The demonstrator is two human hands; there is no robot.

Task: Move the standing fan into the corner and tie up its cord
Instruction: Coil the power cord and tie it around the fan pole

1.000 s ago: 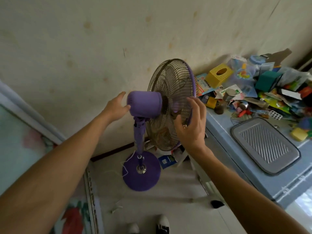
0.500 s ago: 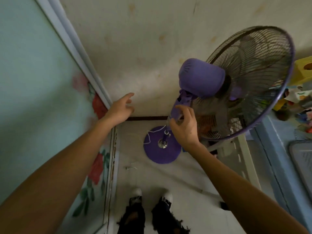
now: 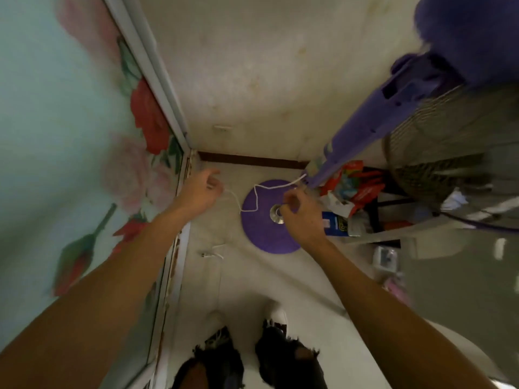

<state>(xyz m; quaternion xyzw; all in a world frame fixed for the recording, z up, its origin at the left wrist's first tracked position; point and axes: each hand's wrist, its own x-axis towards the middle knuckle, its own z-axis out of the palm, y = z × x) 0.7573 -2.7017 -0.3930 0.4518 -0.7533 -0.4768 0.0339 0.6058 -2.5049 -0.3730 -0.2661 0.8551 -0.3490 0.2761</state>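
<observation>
Head view now looks down at the floor. Both hands have dropped from the fan's top to the white cord (image 3: 254,199). The left hand (image 3: 200,190) has its grip curled on one end of the cord, but blur hides how tight. The right hand (image 3: 302,213) has its grip pinched together by the pole (image 3: 362,136); I cannot tell if it holds cord. Between them sits the purple base (image 3: 269,234), near the corner. So the moving looks done, and the tying is starting.
</observation>
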